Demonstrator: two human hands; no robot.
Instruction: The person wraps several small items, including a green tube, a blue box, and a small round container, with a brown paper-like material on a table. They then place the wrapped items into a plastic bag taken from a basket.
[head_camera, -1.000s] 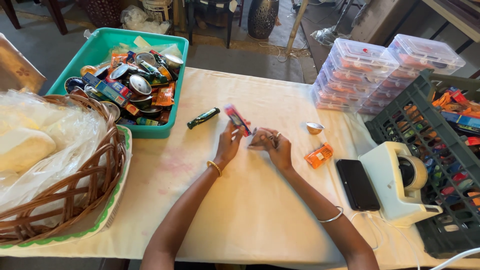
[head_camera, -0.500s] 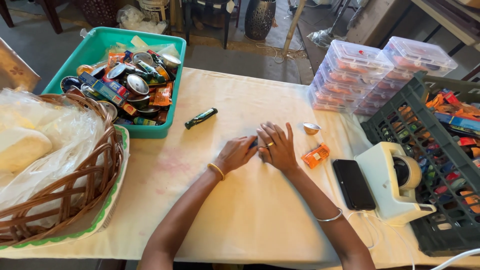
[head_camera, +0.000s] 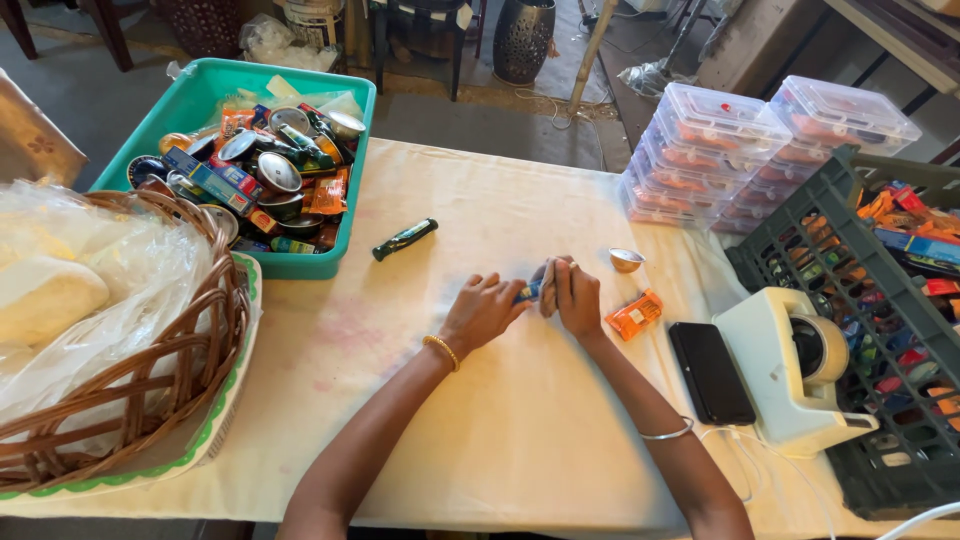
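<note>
Both hands meet on a small blue packet (head_camera: 527, 292), its long axis running nine to three: left hand (head_camera: 482, 312) pinching one end, right hand (head_camera: 572, 297) curled over the other.

A teal tub (head_camera: 352, 180) heaped with tins and packets stands at the back left of the cloth-covered surface (head_camera: 500, 450), next to a wicker basket (head_camera: 190, 370) lined with clear plastic. A dark green bottle (head_camera: 404, 239) lies just beside the tub. To the right are stacked clear lidded boxes (head_camera: 720, 150), an orange packet (head_camera: 634, 315), a black phone (head_camera: 711, 372), a white tape dispenser (head_camera: 790, 370) and a dark crate (head_camera: 900, 330).
</note>
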